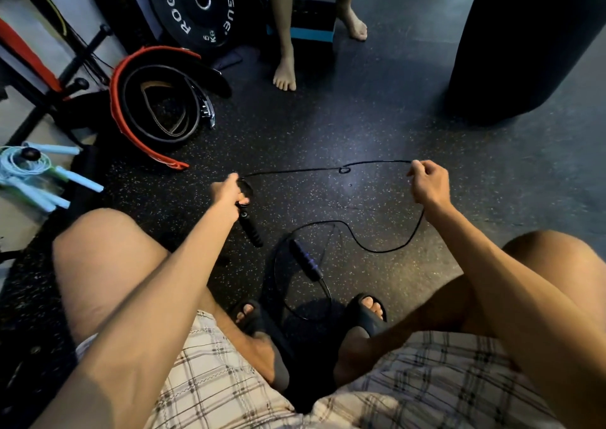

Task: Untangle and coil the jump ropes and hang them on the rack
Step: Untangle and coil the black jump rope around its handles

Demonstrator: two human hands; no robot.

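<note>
The black jump rope (295, 170) runs nearly level, left to right, as a taut span between the two hands, above the speckled floor (393, 117). The left hand (226, 192) has its fingers curled round one handle (251, 228), which points down and back toward the person. The right hand (428, 181) pinches the bare cord between thumb and fingertips. A small loop knot (344, 169) sits on the span, nearer the right hand, so that hand looks better placed to work it loose (the left would then only need to hold tension). From the right hand the cord sags to the floor and curls back to the second handle (305, 260), which lies just ahead of the feet. The only readable writing is "ROGUE", twice, and "5 Kg" on the black weight plate (196, 5).
</note>
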